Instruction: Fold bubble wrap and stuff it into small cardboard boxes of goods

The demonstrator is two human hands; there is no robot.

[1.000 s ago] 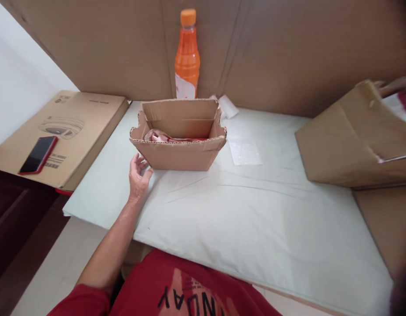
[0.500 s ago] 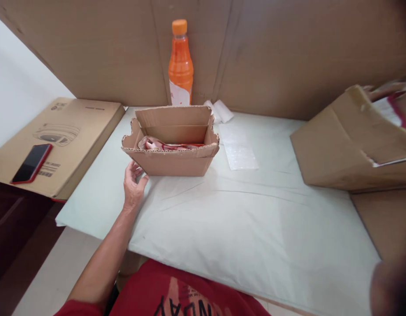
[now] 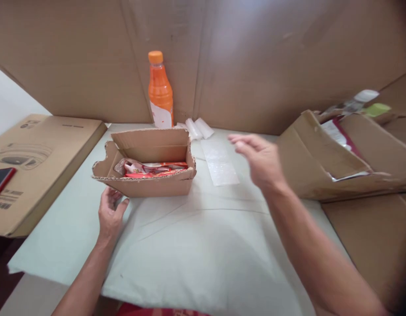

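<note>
Item one: a small open cardboard box (image 3: pixel 146 169), single, standing on the white-covered tabletop (image 3: pixel 203 245) left of centre, its long axis running left to right across your view, top flaps up. It holds red and white packets (image 3: pixel 150 168), lying flat; their count cannot be told, as they overlap. Your left hand (image 3: pixel 110 215) rests on the tabletop at the box's near left corner, fingers (image 3: pixel 111 196) loosely curled and parted, tips touching or just short of the cardboard; its grip closes on nothing. Your right hand (image 3: pixel 257 160) hangs in the air to the right of the box, blurred, fingers stretched leftward and open, empty. The box lies to the left of that hand and slightly nearer to you, well apart from it; the left hand is plainly the nearer of the two. Between the right hand and the box: one clear plastic sheet (image 3: pixel 220 162), flat on the tabletop. Behind the box, against the cardboard backing (image 3: pixel 272 57): one orange bottle (image 3: pixel 160 92), upright, capped, and two or three small white rolls (image 3: pixel 196 128) just beside it. At right: one larger cardboard box (image 3: pixel 324 162), tipped on its side, with packaging showing at its mouth. At left: one flat printed carton (image 3: pixel 41 158), with one red-edged phone (image 3: pixel 0 180) lying on it, partly cut off by the frame.
</note>
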